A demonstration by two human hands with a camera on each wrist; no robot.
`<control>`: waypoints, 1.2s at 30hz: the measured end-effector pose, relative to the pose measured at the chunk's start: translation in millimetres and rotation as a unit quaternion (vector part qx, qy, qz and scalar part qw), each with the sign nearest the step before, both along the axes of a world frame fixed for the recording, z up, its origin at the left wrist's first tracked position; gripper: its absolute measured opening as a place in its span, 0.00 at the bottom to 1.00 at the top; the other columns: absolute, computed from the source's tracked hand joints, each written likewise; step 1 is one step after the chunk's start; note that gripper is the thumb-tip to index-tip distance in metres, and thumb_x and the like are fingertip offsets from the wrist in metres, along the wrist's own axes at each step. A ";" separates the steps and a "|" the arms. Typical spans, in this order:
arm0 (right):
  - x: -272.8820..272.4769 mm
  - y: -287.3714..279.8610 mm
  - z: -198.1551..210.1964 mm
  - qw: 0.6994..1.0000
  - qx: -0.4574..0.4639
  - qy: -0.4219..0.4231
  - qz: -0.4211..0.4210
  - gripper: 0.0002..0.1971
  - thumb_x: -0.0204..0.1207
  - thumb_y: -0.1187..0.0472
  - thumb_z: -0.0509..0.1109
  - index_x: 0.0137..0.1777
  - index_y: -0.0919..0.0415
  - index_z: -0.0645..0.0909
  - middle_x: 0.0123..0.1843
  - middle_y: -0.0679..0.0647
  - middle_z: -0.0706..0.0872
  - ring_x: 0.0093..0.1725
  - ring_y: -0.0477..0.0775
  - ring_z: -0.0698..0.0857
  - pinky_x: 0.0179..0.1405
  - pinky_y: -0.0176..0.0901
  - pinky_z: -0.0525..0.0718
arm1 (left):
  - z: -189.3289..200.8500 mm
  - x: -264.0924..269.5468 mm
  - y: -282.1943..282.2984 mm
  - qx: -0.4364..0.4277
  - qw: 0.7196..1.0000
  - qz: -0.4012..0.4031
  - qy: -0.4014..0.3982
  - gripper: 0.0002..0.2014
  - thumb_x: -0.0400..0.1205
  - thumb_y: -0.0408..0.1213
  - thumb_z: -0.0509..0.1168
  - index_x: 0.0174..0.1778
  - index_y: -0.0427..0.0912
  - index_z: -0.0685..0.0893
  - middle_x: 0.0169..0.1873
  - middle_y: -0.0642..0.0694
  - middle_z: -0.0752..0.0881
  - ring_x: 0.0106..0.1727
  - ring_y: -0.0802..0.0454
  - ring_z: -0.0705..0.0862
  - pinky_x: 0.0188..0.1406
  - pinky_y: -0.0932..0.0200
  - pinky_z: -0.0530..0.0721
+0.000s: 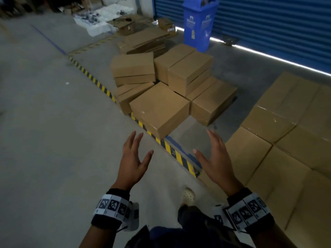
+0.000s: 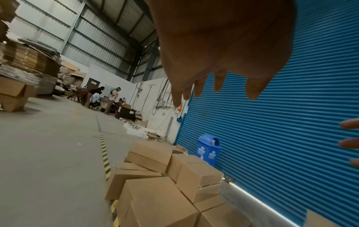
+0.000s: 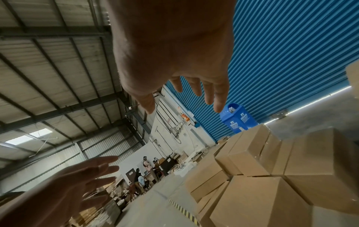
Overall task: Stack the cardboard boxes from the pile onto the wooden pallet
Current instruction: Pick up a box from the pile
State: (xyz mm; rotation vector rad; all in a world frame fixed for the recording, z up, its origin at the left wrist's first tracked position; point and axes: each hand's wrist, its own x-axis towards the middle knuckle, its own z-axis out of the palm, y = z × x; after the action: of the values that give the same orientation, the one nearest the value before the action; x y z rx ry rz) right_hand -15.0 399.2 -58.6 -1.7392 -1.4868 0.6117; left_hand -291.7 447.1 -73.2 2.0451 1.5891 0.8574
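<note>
Head view shows my left hand [image 1: 133, 161] and right hand [image 1: 215, 160] raised in front of me, palms turned toward each other, fingers straight and spread wide, holding nothing. Each wrist wears a dark band with black-and-white square markers [image 1: 114, 206].

Just beyond my fingertips lies the pile of cardboard boxes [image 1: 168, 83] on the grey concrete floor [image 1: 44, 122]. They are plain brown corrugated cartons, rectangular with crisp edges and matte faces; a few show glossy clear tape along the seams. The nearest box [image 1: 159, 108] sits tilted, one corner pointing toward me and resting over the yellow-and-black striped floor line [image 1: 100, 85]; its long axis runs from near right to far left. Behind it other boxes lean and overlap at mixed angles, two stacked at the far left of the pile, a taller pair at the far right.

At my near right a flat, tidy layer of the same boxes [image 1: 286, 140] stands edge to edge in rows; what they stand on is hidden.

Far behind the pile I see flattened cardboard sheets [image 1: 145, 42], a blue plastic bin [image 1: 198, 24] and a ribbed blue roller shutter [image 1: 268, 24]. My pale perforated clog [image 1: 188, 196] shows below my hands.
</note>
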 end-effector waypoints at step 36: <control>19.9 600.4 -130.2 0.920 -0.328 0.127 -0.175 0.32 0.84 0.51 0.67 0.85 0.54 0.61 0.82 0.56 0.70 0.76 0.60 0.74 0.69 0.47 0.72 | -96.3 20.7 702.2 -0.324 0.943 0.027 -0.069 0.27 0.85 0.48 0.69 0.79 0.44 0.75 0.78 0.41 0.76 0.77 0.41 0.75 0.70 0.44 0.76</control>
State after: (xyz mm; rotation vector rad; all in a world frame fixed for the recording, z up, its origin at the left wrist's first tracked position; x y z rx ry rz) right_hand 5.0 999.7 -188.8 -2.2471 -0.7930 1.1803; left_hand -270.9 1149.3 -169.5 1.4486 1.5814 0.3978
